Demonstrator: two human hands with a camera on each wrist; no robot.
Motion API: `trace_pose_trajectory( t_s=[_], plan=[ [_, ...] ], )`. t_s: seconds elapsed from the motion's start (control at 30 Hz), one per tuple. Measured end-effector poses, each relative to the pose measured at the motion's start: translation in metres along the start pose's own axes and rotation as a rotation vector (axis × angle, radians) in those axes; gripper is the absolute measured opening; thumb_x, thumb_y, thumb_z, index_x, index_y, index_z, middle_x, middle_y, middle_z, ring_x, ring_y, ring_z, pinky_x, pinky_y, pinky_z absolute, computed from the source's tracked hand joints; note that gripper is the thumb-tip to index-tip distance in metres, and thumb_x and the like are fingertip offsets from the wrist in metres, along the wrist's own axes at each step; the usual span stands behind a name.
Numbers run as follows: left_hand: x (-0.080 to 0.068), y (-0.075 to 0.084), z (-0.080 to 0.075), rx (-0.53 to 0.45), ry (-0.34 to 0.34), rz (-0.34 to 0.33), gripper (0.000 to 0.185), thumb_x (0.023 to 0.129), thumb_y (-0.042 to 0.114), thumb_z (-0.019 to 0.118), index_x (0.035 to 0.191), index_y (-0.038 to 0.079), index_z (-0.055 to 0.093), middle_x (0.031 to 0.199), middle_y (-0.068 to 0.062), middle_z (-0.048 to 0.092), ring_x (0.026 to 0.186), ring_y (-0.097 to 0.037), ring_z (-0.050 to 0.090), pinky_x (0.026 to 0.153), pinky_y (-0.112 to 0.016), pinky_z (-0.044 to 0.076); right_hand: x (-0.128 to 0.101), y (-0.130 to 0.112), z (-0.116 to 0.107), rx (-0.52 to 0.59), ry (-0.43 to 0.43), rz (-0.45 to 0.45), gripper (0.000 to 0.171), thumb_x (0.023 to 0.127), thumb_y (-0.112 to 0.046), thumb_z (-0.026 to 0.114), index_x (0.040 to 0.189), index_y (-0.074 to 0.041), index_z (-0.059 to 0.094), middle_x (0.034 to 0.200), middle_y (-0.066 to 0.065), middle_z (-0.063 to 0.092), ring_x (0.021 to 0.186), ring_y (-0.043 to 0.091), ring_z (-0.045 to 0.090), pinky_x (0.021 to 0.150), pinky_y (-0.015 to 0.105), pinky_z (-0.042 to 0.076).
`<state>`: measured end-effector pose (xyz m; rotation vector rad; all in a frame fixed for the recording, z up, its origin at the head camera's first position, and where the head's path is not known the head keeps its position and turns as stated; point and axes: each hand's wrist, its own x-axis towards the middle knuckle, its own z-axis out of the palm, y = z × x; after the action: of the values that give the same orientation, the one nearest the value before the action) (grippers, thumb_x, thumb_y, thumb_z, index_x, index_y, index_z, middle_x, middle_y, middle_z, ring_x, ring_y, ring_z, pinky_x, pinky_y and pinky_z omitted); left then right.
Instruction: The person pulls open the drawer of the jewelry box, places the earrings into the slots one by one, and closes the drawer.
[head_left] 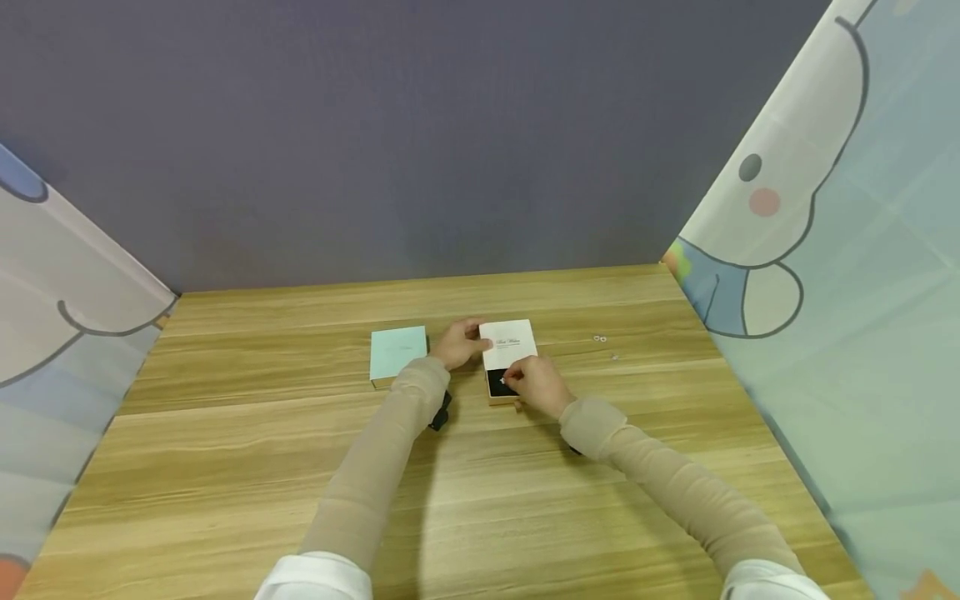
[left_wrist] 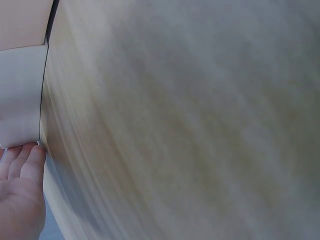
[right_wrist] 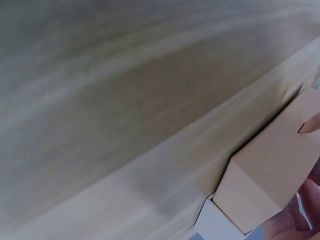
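A small drawer-style jewelry box with a white sleeve (head_left: 508,343) lies on the table, its drawer (right_wrist: 272,160) partly pulled out toward me. Black padding (head_left: 498,388) lines the drawer. My left hand (head_left: 456,343) holds the sleeve at its left side, thumb on top; the left wrist view shows its fingers (left_wrist: 31,165) against the sleeve's end. Over the drawer, my right hand (head_left: 542,385) pinches a tiny silvery piece of jewelry (head_left: 502,381) at the padding. Its exact kind is too small to tell. A tan pull tab (right_wrist: 311,124) sticks out from the drawer front.
A mint-green box (head_left: 397,354) sits left of my left hand. To the right lie two tiny silvery pieces (head_left: 600,338) and another small one (head_left: 615,357). A dark panel stands behind the wooden table (head_left: 262,467); printed cloths hang at both sides.
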<state>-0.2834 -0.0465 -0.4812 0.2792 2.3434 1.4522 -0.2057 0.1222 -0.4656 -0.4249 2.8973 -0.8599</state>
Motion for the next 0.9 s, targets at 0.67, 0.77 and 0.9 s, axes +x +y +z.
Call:
trace_pose_trajectory(
  t_s=[0.67,0.77,0.9],
  plan=[
    [0.001,0.001,0.001,0.014,-0.001,0.008,0.055,0.089,0.020,0.061,0.139,0.007,0.040,0.142,-0.013,0.039,0.130,-0.028,0.038,0.107,-0.039,0.035,-0.001,0.006,-0.003,0.124,-0.020,0.033,0.007,0.083,-0.006,0.066,0.086,-0.002,0.072,0.083,0.008,0.070,0.065,0.009,0.062,0.060,0.022,0.052],
    [0.000,0.001,0.001,0.024,-0.003,0.005,0.056,0.089,0.021,0.061,0.139,0.007,0.040,0.142,-0.013,0.039,0.130,-0.028,0.039,0.107,-0.039,0.035,-0.002,0.006,-0.005,0.134,-0.044,0.042,0.009,0.084,-0.008,0.066,0.089,-0.003,0.072,0.086,0.008,0.069,0.071,0.011,0.063,0.062,0.024,0.053],
    [0.000,0.001,0.001,0.031,0.000,0.001,0.056,0.089,0.021,0.061,0.139,0.008,0.040,0.142,-0.013,0.040,0.130,-0.029,0.039,0.107,-0.040,0.036,-0.004,0.007,-0.008,0.164,-0.079,0.038,0.012,0.086,-0.010,0.063,0.094,-0.004,0.071,0.090,0.007,0.069,0.075,0.013,0.064,0.066,0.026,0.054]
  ],
)
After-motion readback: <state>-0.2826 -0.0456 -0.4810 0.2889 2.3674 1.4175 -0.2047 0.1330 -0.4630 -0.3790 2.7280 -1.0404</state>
